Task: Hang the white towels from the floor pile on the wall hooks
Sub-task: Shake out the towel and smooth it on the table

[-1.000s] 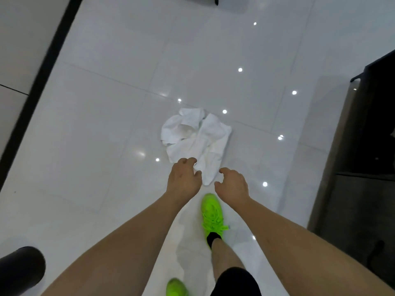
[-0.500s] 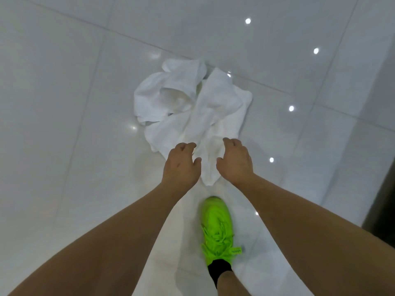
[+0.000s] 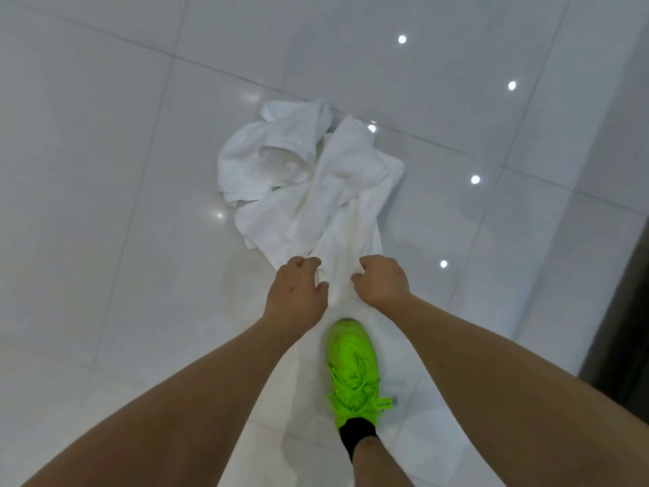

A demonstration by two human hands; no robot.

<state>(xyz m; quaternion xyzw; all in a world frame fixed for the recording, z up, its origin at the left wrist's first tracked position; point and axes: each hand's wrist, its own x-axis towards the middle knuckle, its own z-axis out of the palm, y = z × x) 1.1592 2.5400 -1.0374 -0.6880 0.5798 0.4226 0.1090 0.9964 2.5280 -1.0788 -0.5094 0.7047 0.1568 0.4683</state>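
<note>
Glossy white tile floor (image 3: 105, 205) w/ grey grout lines, ceiling lights mirrored as bright dots. Dark panel (image 3: 628, 311) along right edge. Crumpled pile of white towels (image 3: 316, 184) on floor, centre of view, nearest corner reaching down between both hands. Neon green shoe (image 3: 353, 370) w/ black sock just below pile. Left hand (image 3: 296, 295) at pile's near edge, fingers curled onto cloth. Right hand (image 3: 381, 281) opp. side, fingers curled, pinching towel corner.

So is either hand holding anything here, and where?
Both hands, left and right, grip the near end of a towel in the floor pile, one at each side.
</note>
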